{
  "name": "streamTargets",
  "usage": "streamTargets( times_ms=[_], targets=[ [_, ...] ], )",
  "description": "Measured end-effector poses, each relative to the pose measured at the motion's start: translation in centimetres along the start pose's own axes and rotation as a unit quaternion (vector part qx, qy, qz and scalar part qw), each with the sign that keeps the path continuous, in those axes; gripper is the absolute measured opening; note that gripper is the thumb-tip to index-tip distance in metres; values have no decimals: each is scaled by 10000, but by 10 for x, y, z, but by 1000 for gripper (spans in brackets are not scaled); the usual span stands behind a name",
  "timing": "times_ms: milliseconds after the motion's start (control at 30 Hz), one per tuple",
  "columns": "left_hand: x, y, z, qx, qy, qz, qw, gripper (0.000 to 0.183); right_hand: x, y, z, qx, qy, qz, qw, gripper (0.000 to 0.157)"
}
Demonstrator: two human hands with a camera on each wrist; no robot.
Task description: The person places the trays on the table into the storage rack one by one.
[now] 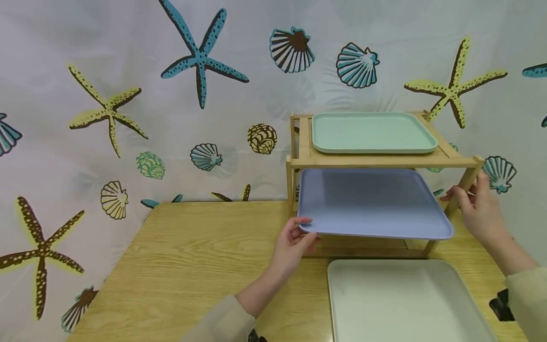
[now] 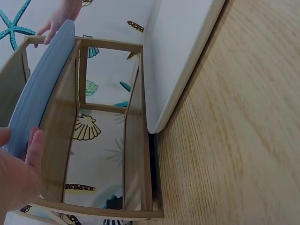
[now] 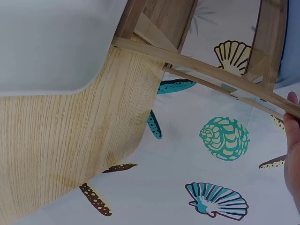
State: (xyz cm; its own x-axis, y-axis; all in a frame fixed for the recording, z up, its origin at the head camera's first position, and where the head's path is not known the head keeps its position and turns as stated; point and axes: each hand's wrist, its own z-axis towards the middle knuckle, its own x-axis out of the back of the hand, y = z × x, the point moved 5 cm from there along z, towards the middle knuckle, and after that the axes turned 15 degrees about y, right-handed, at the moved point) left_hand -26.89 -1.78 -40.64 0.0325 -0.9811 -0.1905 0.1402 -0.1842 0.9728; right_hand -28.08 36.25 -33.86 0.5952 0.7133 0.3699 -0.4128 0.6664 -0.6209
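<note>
A blue tray point(image 1: 372, 204) lies in the middle level of a two-tier or taller wooden rack point(image 1: 384, 163), its front edge jutting out past the frame. My left hand point(image 1: 290, 247) pinches the tray's front left corner, thumb below and fingers above; the left wrist view shows the blue tray point(image 2: 44, 89) edge-on in that grip. At the rack's right front post, my right hand point(image 1: 480, 209) holds the wood between thumb and fingers. Only part of the right hand point(image 3: 293, 159) shows in the right wrist view. A mint green tray point(image 1: 372, 133) sits on the rack's top.
An off-white tray point(image 1: 401, 299) lies on the wooden table point(image 1: 205, 266) in front of the rack. Behind everything hangs a pale curtain point(image 1: 239, 114) printed with shells and starfish. The rack stands near the table's right side.
</note>
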Motion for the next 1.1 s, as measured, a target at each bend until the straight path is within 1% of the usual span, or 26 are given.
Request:
streamTargets(
  times_ms=[133, 300, 533, 700, 733, 833, 967, 1100],
  targets=[
    [-2, -4, 7, -104, 144, 176, 9997, 17, 0, 1, 0, -62, -57, -38, 10000, 52],
    [-8, -7, 13, -286, 306, 162, 9990, 8, 0, 3, -1, -74, -93, -100, 9999, 50],
    [-15, -8, 21, -325, 500, 146, 9981, 8, 0, 2, -2, -57, -89, -239, 9997, 49],
    [-17, -9, 27, -352, 524, 263, 9977, 11, 0, 1, -3, -51, -37, -170, 9998, 50],
    [-17, -8, 28, -344, 518, 312, 9976, 11, 0, 1, -3, -31, -8, -146, 9999, 50],
    [-20, 3, 23, -384, 504, 391, 9972, 11, 1, 1, -4, 11, 60, -118, 9999, 50],
    [-25, 18, 17, -332, 594, 378, 9970, 14, 1, 2, -4, -50, 24, -174, 9998, 48],
    [-25, 19, 19, -230, 682, 370, 9967, 17, -1, 1, -3, -113, -31, -236, 9997, 48]
  ],
)
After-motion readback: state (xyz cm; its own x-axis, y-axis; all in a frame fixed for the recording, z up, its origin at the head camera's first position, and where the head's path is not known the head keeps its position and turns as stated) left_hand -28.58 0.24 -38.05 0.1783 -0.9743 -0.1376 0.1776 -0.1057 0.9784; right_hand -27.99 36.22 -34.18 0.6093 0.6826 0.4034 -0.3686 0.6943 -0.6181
